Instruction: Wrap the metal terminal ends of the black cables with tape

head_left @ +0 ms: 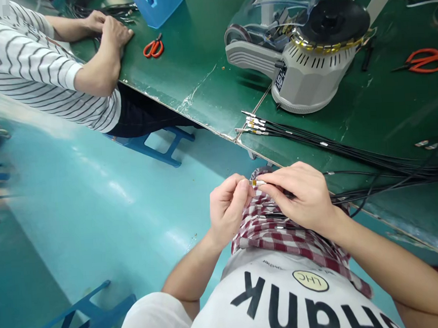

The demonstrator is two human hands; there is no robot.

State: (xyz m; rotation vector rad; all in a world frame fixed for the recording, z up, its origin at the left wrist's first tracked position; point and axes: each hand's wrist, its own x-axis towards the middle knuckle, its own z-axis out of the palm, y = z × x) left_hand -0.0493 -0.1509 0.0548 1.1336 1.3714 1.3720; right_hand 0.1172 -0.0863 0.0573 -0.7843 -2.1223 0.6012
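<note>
Metal-tipped cable end [257,182] sits clamped between the left hand [227,208] and right hand [298,196], held together above a checked cloth [283,237] on the lap. A green bench's edge [201,121] runs just beyond the grip, black cables [371,167] crossing it rightward; a blue holder [156,7] stands well ahead.

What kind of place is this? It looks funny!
It's probably a small factory where cables are put together. You can see a long green-topped workbench, bundles of thin black cables with shiny metal ends, and a round grey tape-cutting machine.
</note>
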